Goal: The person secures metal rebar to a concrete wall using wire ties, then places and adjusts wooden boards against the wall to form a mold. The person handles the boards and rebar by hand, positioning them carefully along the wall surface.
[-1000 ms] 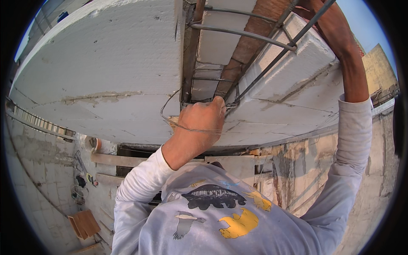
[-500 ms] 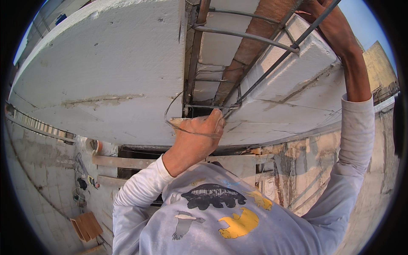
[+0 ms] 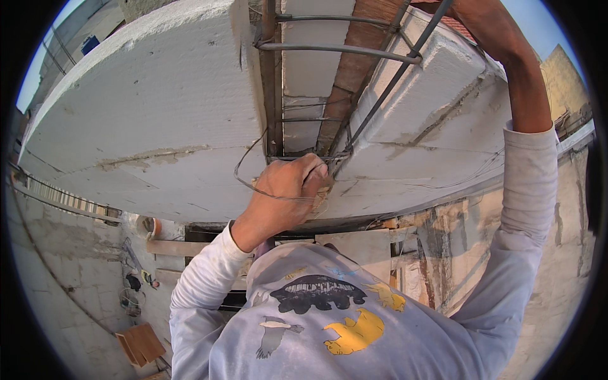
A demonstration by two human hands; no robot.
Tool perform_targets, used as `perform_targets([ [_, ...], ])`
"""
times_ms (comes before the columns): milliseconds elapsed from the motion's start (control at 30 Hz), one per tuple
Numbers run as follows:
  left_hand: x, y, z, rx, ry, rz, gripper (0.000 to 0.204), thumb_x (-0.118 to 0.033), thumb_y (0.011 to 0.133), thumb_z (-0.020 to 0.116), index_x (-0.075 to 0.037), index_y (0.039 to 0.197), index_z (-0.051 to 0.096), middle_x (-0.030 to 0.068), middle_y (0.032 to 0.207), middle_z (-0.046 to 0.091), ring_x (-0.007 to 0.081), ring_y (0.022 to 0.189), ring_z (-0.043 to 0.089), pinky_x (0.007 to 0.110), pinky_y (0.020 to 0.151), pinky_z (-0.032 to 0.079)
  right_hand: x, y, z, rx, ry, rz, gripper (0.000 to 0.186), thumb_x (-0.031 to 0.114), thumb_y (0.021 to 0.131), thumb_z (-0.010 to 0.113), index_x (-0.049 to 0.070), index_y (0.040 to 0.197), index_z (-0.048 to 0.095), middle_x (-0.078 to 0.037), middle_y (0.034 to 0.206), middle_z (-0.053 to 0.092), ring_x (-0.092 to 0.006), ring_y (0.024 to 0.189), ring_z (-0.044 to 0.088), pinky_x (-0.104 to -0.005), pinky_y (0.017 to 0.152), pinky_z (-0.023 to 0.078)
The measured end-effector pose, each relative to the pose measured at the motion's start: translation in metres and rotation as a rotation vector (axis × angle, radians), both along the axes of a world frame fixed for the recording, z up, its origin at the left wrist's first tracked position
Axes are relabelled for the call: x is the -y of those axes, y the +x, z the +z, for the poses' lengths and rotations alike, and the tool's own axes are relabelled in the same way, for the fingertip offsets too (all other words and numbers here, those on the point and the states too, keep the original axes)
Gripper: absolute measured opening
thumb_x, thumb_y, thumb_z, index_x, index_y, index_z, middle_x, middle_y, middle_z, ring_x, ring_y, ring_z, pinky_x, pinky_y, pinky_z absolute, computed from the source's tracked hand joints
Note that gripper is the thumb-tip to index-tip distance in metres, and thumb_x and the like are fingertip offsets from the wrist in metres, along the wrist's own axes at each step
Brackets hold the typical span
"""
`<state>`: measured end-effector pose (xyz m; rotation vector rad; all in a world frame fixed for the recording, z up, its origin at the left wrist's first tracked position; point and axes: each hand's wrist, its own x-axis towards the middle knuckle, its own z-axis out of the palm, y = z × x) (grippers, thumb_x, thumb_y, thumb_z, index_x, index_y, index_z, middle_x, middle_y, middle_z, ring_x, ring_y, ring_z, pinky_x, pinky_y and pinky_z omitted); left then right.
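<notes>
My left hand [image 3: 288, 183] is closed at the lower end of a gap between white blocks, pinching thin looped wire [image 3: 237, 166] beside a crossbar of the steel rebar cage [image 3: 342, 49]. Its fingertips are partly hidden. The cage runs up the gap, with brown, brick-like strips and pale blocks behind it. My right hand [image 3: 484, 25] reaches up past the right white block [image 3: 430, 82] to the top edge, beside a long bar, its fingers mostly hidden. The left block face [image 3: 145, 101] has a rough mortar seam across it.
Below are a rough concrete floor with planks [image 3: 171, 247], a brown wooden box-like piece [image 3: 140, 344], an orange bucket [image 3: 152, 229] and small items with cable [image 3: 132, 285]. A railing [image 3: 69, 199] runs at left. Rooftops and sky show beyond the block tops.
My left thumb and fingers have curled and turned at the wire by the crossbar. My right forearm and the cage sit slightly higher and further left in the picture than half a second ago.
</notes>
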<state>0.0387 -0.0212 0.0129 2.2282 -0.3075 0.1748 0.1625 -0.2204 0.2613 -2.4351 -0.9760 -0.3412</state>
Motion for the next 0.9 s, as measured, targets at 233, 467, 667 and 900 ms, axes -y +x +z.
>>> perform_targets([
  [233, -0.002, -0.01, -0.011, 0.142, 0.095, -0.003, 0.014, -0.012, 0.099, 0.061, 0.001, 0.094, 0.065, 0.0154, 0.086, 0.066, 0.0384, 0.087, 0.061, 0.047, 0.073, 0.05, 0.02, -0.043, -0.033, 0.531, 0.41, -0.233, 0.045, 0.031, 0.105, 0.058, -0.005, 0.132, 0.057, -0.016, 0.115, 0.067, -0.0242, 0.108, 0.065, -0.0374, 0.099, 0.054],
  [467, 0.0, -0.016, -0.013, 0.22, 0.214, -0.034, 0.011, -0.012, 0.097, 0.065, -0.002, 0.099, 0.067, 0.0142, 0.089, 0.065, 0.0365, 0.089, 0.062, 0.047, 0.077, 0.051, 0.011, -0.106, -0.257, -0.933, 0.693, -0.046, 0.038, 0.03, 0.109, 0.055, -0.007, 0.11, 0.065, -0.014, 0.097, 0.073, -0.0177, 0.09, 0.07, -0.0316, 0.082, 0.059],
  [667, -0.001, -0.032, -0.012, 0.149, 0.459, -0.049, 0.013, -0.014, 0.097, 0.064, -0.003, 0.102, 0.068, 0.0152, 0.09, 0.066, 0.0369, 0.09, 0.062, 0.048, 0.079, 0.051, -0.042, -0.091, -0.294, -1.401, 1.619, 0.073, 0.038, 0.028, 0.109, 0.055, -0.005, 0.129, 0.055, -0.005, 0.099, 0.065, -0.0182, 0.092, 0.066, -0.0409, 0.101, 0.055],
  [900, -0.012, -0.052, 0.023, -0.053, 0.468, -0.176, 0.024, -0.016, 0.098, 0.065, -0.003, 0.117, 0.072, 0.0191, 0.094, 0.07, 0.037, 0.084, 0.067, 0.045, 0.076, 0.053, -0.048, -0.099, -0.29, -1.34, 1.628, 0.049, 0.031, 0.025, 0.111, 0.051, 0.0, 0.13, 0.054, 0.005, 0.076, 0.044, -0.0087, 0.069, 0.048, -0.0328, 0.085, 0.055],
])
